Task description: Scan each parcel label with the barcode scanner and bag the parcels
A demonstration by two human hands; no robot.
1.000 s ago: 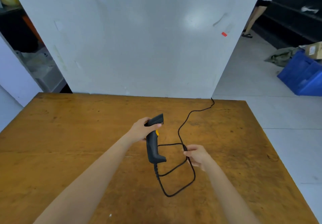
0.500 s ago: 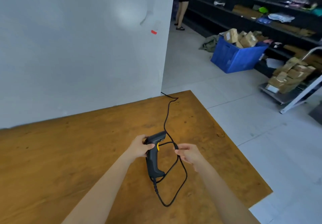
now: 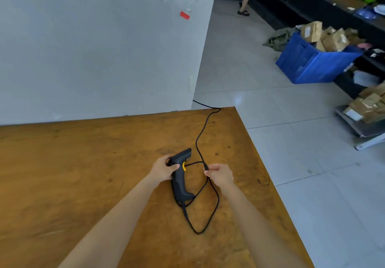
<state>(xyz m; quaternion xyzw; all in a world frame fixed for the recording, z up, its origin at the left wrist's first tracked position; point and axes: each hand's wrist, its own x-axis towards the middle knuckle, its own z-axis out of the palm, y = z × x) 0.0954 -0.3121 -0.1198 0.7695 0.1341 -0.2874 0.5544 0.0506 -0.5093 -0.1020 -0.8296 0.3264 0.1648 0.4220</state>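
A: How is this step best done?
B: The barcode scanner (image 3: pixel 180 176) is gripped at its head by the left hand (image 3: pixel 163 168), over the bench (image 3: pixel 83 174). The cable (image 3: pixel 216 205) is pinched by the right hand (image 3: pixel 219 174) where the loop crosses itself. The loop should probably be drawn clear of the handle and laid flat, so that slack is freed before anything is scanned
A: What cannot be made out?
B: No bag is seen. The parcels (image 3: pixel 333 38) are heaped in a blue crate (image 3: pixel 308 63) on the floor, well apart. The cable's far end is lost behind the wall panel (image 3: pixel 104 49), and whether the scanner's foot touches the bench cannot be told
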